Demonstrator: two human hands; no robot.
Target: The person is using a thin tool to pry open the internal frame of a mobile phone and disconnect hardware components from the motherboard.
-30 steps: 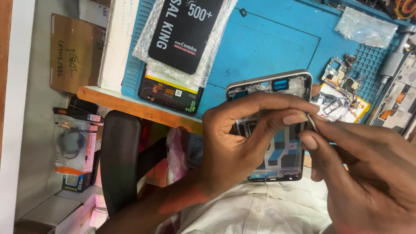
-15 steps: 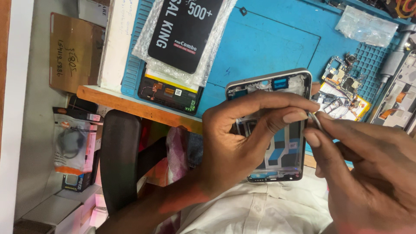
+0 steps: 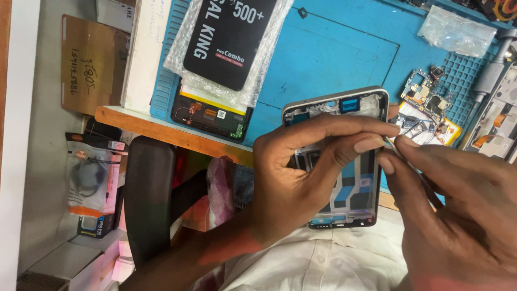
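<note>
Above the blue mat, the phone frame is being gripped by the left hand, while thin tweezers, pinched in the right hand, are being drawn slightly back from its edge.

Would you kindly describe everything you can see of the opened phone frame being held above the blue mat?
The phone frame is a rounded rectangle with a pale, metallic-looking rim, its back cover off. Inside show black panels, blue patches, pale flat strips and a blue part near the top edge. It is held face-down above the blue mat, tilted slightly. The left hand grips it, fingers across its middle; the right hand touches its right edge with a thin tool, mostly hidden.
</note>
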